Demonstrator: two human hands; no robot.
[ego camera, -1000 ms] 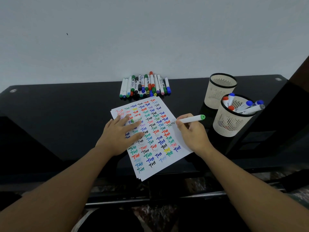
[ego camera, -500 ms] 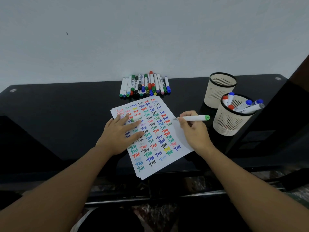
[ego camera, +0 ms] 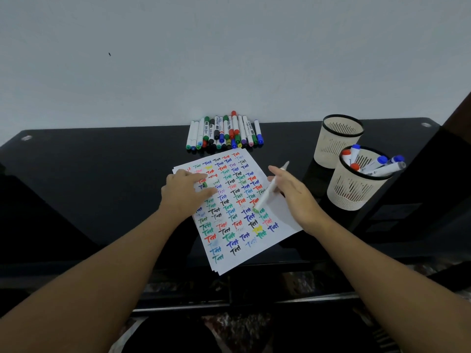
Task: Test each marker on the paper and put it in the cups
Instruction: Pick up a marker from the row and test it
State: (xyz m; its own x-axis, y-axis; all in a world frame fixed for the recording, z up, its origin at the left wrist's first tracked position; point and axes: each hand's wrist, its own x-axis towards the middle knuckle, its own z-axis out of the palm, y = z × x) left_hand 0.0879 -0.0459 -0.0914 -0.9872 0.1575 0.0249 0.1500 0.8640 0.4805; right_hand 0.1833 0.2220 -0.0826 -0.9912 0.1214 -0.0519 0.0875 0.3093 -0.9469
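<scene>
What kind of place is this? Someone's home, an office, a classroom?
Hard to say for sure; it looks like a plain desk set against a bare wall, at home or in an office. The glossy black tabletop, a row of markers and two mesh pen cups suggest a simple workspace.

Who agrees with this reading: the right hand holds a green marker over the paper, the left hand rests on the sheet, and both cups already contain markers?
Not quite. In the head view only the nearer cup contains markers; the farther cup looks empty. The rest stands: the right hand holds the green marker over the paper, and the left hand rests on the sheet.
</scene>
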